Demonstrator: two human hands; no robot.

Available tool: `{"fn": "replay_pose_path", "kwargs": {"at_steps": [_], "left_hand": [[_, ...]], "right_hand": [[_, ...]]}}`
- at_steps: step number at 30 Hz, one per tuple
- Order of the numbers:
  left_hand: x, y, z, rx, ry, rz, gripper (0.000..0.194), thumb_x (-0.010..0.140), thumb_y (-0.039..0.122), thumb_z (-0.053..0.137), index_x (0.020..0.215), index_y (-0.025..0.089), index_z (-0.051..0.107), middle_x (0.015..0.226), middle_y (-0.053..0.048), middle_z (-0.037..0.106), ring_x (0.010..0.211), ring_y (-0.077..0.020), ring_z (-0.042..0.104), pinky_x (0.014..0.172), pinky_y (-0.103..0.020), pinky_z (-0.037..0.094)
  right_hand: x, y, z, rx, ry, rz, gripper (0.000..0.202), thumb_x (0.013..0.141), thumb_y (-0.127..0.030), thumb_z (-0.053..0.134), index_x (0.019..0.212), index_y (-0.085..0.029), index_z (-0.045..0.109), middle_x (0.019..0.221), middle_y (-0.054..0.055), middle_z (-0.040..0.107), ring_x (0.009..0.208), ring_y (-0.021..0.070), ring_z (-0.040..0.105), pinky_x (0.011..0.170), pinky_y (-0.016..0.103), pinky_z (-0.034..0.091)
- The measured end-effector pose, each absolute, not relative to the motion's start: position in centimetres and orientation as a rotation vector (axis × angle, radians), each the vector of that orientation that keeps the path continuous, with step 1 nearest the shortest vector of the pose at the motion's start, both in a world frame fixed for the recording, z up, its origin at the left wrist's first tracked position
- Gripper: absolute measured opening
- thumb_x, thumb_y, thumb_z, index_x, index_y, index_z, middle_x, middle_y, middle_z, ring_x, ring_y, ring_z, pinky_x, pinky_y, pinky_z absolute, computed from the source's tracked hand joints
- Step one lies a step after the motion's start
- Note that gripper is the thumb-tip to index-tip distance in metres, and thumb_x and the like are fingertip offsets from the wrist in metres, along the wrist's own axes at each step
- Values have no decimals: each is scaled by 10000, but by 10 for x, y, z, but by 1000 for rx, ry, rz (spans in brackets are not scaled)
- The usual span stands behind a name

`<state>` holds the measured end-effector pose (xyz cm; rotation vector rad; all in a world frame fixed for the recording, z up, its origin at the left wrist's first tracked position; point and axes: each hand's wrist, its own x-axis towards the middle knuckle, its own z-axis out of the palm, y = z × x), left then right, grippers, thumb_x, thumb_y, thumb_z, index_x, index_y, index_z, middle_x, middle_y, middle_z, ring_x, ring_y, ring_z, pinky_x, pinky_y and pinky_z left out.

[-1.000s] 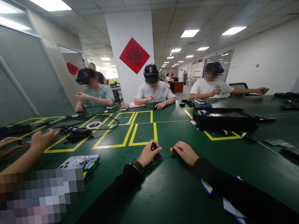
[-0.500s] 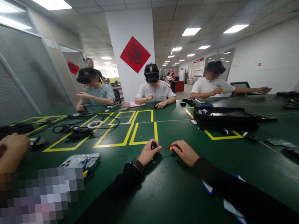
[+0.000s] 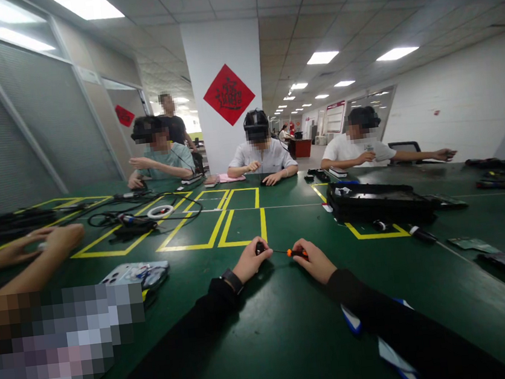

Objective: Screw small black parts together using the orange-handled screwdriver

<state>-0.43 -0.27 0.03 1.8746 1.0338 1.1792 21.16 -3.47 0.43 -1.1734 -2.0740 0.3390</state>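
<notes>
My left hand is closed round a small black part, which shows between the thumb and fingers. From the right, my right hand grips the orange and black handle of a screwdriver. Its thin shaft runs level to the left and reaches the fingers of my left hand. Whether the tip touches the black part is hidden by the thumb. Both hands are held low over the green table, in front of a yellow taped rectangle.
A black tray-like housing lies to the right beyond my hands. Black cables and a white ring are at the back left. A co-worker's hands work at far left, near a silver device. Three people sit opposite.
The co-worker's hands at the left have moved right and spread apart. A standing person in the back has stepped right. More of the orange handle shows at my right hand.
</notes>
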Motion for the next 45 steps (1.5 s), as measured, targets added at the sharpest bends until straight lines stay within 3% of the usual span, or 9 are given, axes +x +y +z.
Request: {"fn": "replay_pose_path", "kwargs": {"at_steps": [4, 8, 13, 18, 22, 25, 34, 40, 45], "left_hand": [[-4, -4, 1, 1885, 1016, 1162, 193, 704, 340, 554, 786, 176, 494, 734, 15, 560, 687, -120, 507, 674, -249, 393], [-5, -5, 2, 1866, 1024, 1147, 200, 698, 342, 559, 787, 176, 494, 743, 15, 566, 694, -120, 514, 680, -247, 395], [-5, -4, 2, 1872, 1023, 1172, 219, 692, 355, 569, 784, 175, 485, 747, 14, 560, 700, -120, 514, 687, -251, 397], [-5, -3, 1, 1912, 1014, 1163, 222, 700, 362, 562, 787, 170, 490, 748, 11, 553, 703, -120, 507, 690, -252, 397], [-4, -2, 1, 1920, 1044, 1172, 203, 703, 343, 556, 785, 168, 497, 745, 11, 549, 704, -121, 500, 690, -251, 393], [-4, -3, 1, 1918, 1031, 1173, 190, 707, 334, 550, 785, 169, 498, 749, 13, 548, 711, -122, 501, 699, -253, 392], [-7, 0, -3, 1849, 1026, 1185, 219, 722, 363, 540, 817, 174, 484, 730, 16, 553, 685, -115, 509, 677, -247, 395], [-7, 0, -4, 1829, 1012, 1201, 215, 710, 354, 558, 806, 172, 495, 744, 11, 564, 697, -118, 520, 692, -251, 400], [-7, 1, -3, 1793, 978, 1185, 274, 712, 362, 559, 907, 176, 507, 751, 10, 570, 690, -116, 533, 689, -251, 407]], "right_hand": [[211, -33, 3, -1202, -2036, 395, 193, 798, -268, 476, 960, -175, 525, 910, 47, 557, 858, 156, 497, 781, 296, 387], [212, -30, 3, -1208, -2065, 350, 235, 855, -235, 352, 846, -168, 577, 853, 53, 562, 845, 156, 495, 795, 301, 376], [212, -32, 6, -1152, -2089, 316, 112, 778, -197, 483, 863, -170, 550, 856, 41, 546, 820, 155, 487, 757, 292, 391], [210, -37, 6, -1141, -2094, 372, 191, 723, -203, 558, 910, -177, 522, 873, 31, 543, 824, 151, 494, 755, 284, 397], [208, -35, 4, -1172, -2051, 390, 192, 810, -263, 453, 962, -174, 529, 904, 46, 546, 857, 148, 497, 786, 289, 389], [208, -32, 3, -1211, -2063, 315, 239, 858, -248, 349, 816, -168, 571, 830, 46, 548, 832, 151, 489, 789, 298, 376], [207, -35, 2, -1149, -2074, 311, 150, 768, -232, 509, 903, -172, 536, 867, 40, 541, 811, 154, 487, 741, 284, 389], [208, -33, 3, -1234, -2052, 296, 175, 824, -230, 410, 814, -169, 574, 825, 46, 547, 819, 157, 485, 770, 300, 375], [208, -35, 4, -1171, -2067, 303, 104, 761, -193, 500, 849, -170, 548, 847, 38, 540, 812, 153, 484, 749, 290, 388]]}}
